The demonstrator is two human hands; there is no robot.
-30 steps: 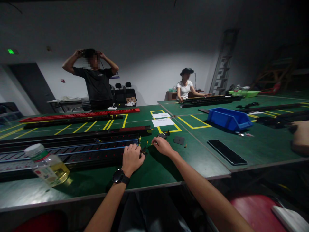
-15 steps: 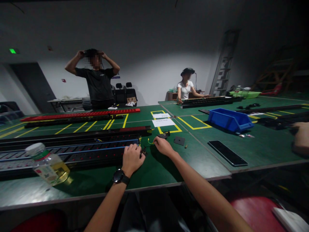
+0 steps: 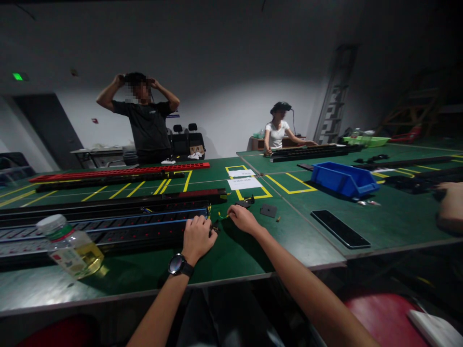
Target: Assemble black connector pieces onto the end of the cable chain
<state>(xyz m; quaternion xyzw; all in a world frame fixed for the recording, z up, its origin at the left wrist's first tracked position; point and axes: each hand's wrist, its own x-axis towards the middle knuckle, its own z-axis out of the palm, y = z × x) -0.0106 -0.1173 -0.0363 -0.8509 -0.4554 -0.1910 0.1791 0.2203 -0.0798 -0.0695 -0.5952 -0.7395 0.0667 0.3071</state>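
Observation:
My left hand (image 3: 198, 237), with a black watch (image 3: 178, 264) on its wrist, is closed over the right end of a long black power strip (image 3: 144, 231) with red dots and blue edges. Small dark parts (image 3: 214, 230) stick out by its fingertips. To the right, my right hand (image 3: 244, 219) pinches a thin yellow-green wire (image 3: 223, 215) just beyond the strip's end. Its fingertips partly hide the wire. A square black plate (image 3: 268, 210) and a tiny brass-coloured piece (image 3: 278, 219) lie to the right of that hand.
A bottle of yellow drink (image 3: 72, 250) stands at the front left. A phone (image 3: 340, 229) and a blue bin (image 3: 343, 179) are on the right. Paper labels (image 3: 244, 183) lie mid-table, and a red rail (image 3: 119, 172) lies behind. Two people are across the table; another person's hand (image 3: 451, 205) shows far right.
My right hand has shifted slightly left with the wire, whose free end also sits a little further left and lower. My left hand stays at the strip's end.

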